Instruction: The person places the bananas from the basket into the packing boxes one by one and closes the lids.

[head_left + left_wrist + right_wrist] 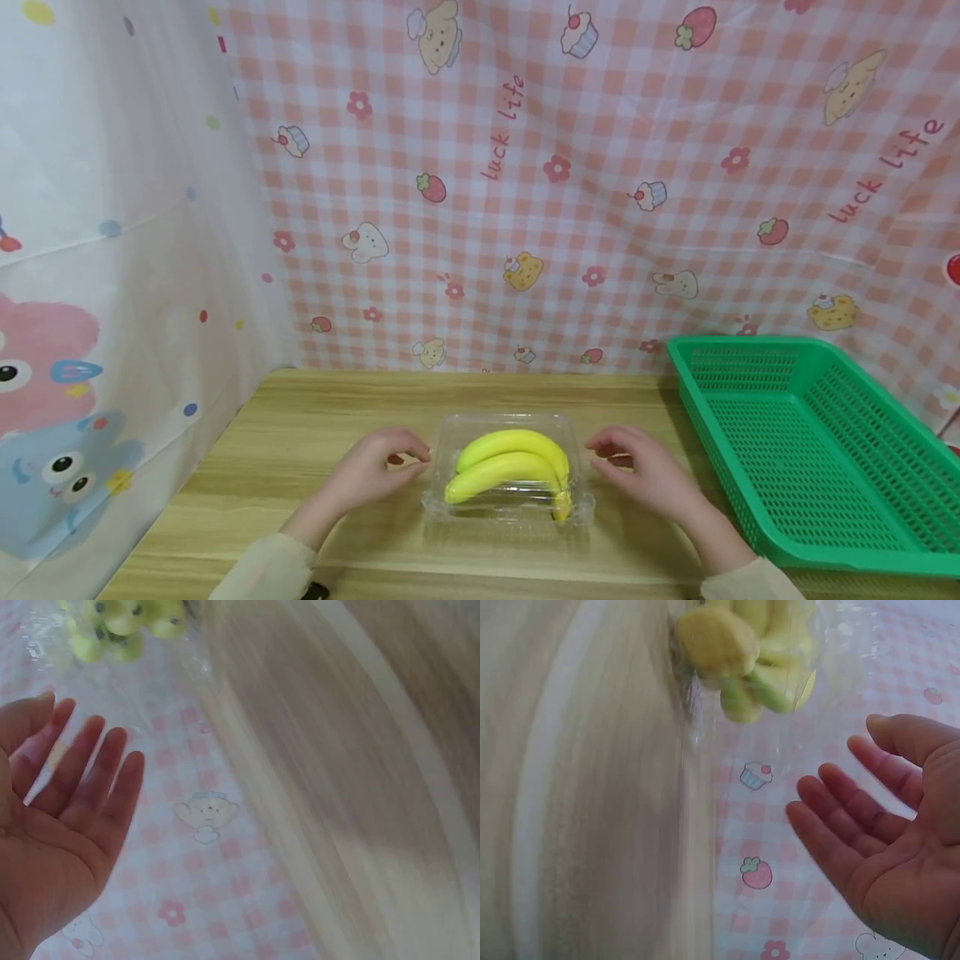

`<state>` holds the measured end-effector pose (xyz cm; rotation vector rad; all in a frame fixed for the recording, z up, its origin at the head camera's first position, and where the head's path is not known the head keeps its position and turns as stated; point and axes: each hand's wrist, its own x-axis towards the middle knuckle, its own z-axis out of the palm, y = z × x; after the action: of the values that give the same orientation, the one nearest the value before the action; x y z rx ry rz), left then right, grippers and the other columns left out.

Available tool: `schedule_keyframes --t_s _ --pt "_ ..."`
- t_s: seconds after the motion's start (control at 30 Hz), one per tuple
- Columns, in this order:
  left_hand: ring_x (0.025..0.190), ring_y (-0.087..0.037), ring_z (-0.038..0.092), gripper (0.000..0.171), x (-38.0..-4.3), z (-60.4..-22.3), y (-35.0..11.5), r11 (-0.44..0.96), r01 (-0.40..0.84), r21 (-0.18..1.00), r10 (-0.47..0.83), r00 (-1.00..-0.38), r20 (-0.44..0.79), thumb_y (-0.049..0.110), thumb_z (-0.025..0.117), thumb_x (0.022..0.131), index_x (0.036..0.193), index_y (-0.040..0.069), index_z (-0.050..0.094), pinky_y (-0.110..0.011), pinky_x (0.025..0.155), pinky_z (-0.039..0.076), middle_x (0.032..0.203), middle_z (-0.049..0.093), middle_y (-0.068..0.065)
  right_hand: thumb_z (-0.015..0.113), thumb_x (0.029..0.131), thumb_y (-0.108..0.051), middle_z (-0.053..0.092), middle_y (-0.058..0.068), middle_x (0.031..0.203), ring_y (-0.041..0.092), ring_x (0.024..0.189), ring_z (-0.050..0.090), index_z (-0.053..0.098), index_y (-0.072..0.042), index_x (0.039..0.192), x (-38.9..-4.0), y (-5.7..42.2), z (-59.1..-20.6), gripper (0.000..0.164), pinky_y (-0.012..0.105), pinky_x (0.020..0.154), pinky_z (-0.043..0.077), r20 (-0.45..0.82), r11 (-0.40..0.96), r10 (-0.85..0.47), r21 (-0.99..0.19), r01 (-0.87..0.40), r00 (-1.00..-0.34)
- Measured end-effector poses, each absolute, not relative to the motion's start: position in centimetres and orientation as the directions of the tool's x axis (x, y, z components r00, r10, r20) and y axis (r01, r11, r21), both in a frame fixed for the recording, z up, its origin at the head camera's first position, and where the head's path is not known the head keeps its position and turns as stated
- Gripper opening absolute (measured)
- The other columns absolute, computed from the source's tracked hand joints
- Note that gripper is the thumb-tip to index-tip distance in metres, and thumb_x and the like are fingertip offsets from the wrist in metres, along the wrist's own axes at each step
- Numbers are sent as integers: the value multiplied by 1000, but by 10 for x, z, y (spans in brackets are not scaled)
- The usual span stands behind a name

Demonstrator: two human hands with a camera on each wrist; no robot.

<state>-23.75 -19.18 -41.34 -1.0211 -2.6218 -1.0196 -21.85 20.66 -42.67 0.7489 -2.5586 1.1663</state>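
Observation:
A clear plastic box (510, 517) sits on the wooden table, with a bunch of yellow bananas (517, 467) inside it. The stem of the bunch points to the box's near right corner. To the left of the box is my left hand (382, 467), fingers and thumb bent towards its side. On the opposite side my right hand (641, 467) mirrors it, fingertips close to the box wall. Both wrist views show the palms with nothing in them; the banana tips (124, 626) appear in the left one, the stem end (720, 641) in the right one.
A green plastic basket (772, 517) with slotted walls stands at the right of the table (315, 417). Behind the table hangs a pink checked cloth (480, 208) with cartoon prints. A white printed cloth (150, 250) hangs along the left side.

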Motion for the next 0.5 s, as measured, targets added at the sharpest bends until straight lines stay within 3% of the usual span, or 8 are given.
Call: schedule_keyframes --t_s 0.27,0.5 --pt "88 -17 65 13 -219 -412 -192 516 402 756 385 -898 215 12 73 91 100 3 72 -25 72 57 97 69 -2 68 93 -8 66 17 109 22 94 64 59 8 118 -205 208 -424 31 29 82 56 250 441 -325 -813 -380 -912" --pt "92 -24 63 35 -208 -414 -189 315 148 937 323 -946 41 9 68 94 117 -15 58 -37 73 61 105 65 -17 64 95 -3 56 28 115 36 101 60 39 20 133 -193 204 -423 51 36 84 59 89 221 -340 -960 -171 -936"
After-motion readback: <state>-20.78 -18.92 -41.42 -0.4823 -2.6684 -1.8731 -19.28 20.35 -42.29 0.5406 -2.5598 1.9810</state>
